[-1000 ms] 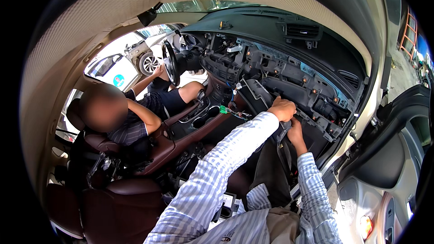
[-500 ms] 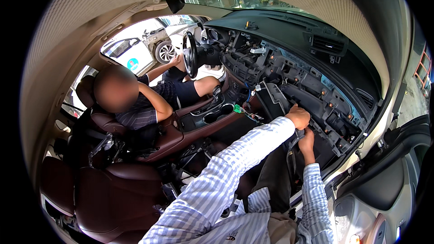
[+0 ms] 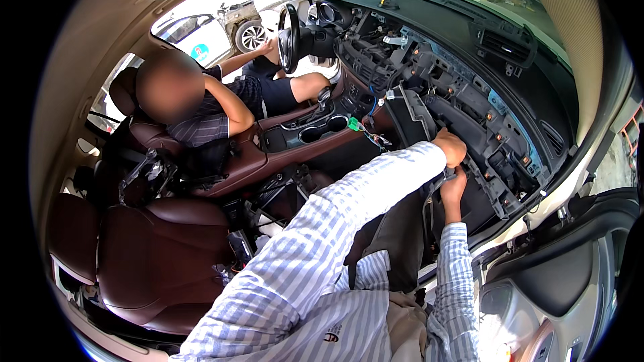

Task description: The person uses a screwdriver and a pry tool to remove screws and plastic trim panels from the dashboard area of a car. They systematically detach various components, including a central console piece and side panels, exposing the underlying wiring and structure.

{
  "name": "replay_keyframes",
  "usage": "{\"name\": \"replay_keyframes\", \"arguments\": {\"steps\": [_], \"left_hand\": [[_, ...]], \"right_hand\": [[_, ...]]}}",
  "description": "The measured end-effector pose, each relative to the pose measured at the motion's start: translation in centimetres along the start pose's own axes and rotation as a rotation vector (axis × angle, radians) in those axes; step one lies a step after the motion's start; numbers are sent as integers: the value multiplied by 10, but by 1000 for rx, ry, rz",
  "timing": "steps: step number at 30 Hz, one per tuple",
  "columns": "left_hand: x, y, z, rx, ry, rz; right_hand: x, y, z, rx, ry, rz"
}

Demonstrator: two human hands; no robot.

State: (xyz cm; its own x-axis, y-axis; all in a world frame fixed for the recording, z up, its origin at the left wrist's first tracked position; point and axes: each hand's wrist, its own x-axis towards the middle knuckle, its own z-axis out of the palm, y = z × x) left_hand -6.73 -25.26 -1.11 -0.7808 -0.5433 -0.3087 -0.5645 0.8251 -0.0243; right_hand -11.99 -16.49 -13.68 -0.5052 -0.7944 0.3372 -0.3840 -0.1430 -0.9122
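Both of my hands are close together at the passenger side of a stripped dashboard [image 3: 436,104]. My left hand [image 3: 452,147] is closed at the edge of a dark plastic glove-box frame [image 3: 419,112]; its fingertips are hidden, and I cannot make out what they hold. Just below it, my right hand [image 3: 454,191] is raised with its fingers closed around a grey-black strip-like part [image 3: 448,175]. A dark strap-like length hangs from there beside my leg. A green connector [image 3: 353,124] on loose wires lies left of my hands, by the console.
A person [image 3: 228,94] sits in the driver's seat, one hand by the steering wheel [image 3: 290,39]. The centre console [image 3: 305,135] lies between us. Behind me is a dark red seat [image 3: 161,255] beside loose wiring and parts. The open door [image 3: 557,275] stands at my right.
My view has shifted, showing more of the windscreen and dashboard top. Both hands stay together at the same spot, with only slight movement. The other person holds the same pose.
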Motion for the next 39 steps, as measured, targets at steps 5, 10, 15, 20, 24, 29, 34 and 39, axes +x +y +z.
{"name": "replay_keyframes", "arguments": {"steps": [5, 10, 15, 20, 24, 29, 34, 39], "left_hand": [[-4, -2, 11, -36, 32, -13], [-12, -2, 3, -6, 73, 21], [-8, 0, -4, 30, 63, 5], [-8, -12, 5, 98, 10, -5], [-14, -3, -7, 3, -25, -28], [-24, 7, -19, 13, -4, -53], [-16, 21, -22, 4, 9, -11], [-26, 5, -18, -54, 12, -53]], "right_hand": [[-8, 2, 3, 71, -50, 31], [-10, 8, 7, 68, -93, 111], [-2, 25, 23, 306, -141, 205], [-8, -3, 5, -231, -172, 51], [-5, -26, -19, -437, -155, 24], [-12, -13, 1, -266, -69, 25], [-4, 25, 4, -49, -47, -57], [-1, -25, -15, -398, -178, 4]]}}
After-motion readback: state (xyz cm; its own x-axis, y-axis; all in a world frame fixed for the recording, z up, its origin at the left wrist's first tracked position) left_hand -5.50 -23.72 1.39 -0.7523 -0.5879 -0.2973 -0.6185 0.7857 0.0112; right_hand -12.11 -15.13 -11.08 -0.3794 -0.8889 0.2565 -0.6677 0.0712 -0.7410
